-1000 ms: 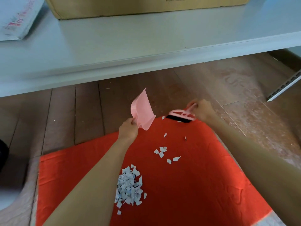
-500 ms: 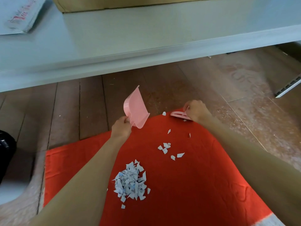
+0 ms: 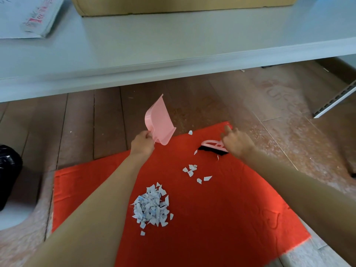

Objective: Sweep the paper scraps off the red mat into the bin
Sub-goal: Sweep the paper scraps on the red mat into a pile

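Note:
A red mat lies on the wooden floor. On it sits a pile of white paper scraps, with several loose scraps farther up and one scrap at the mat's far edge. My left hand grips the handle of a pink dustpan, held tilted up above the mat's far edge. My right hand grips a small pink brush whose black bristles touch the mat near its far corner. A black bin shows at the left edge.
A grey table overhangs the floor ahead, carrying a cardboard box and a white package. A metal rail lies on the floor at right. A pinkish rug lies left of the mat.
My right hand has drawn the brush toward me on the mat from its far corner, so the black bristles show again. The dustpan stays raised in my left hand.

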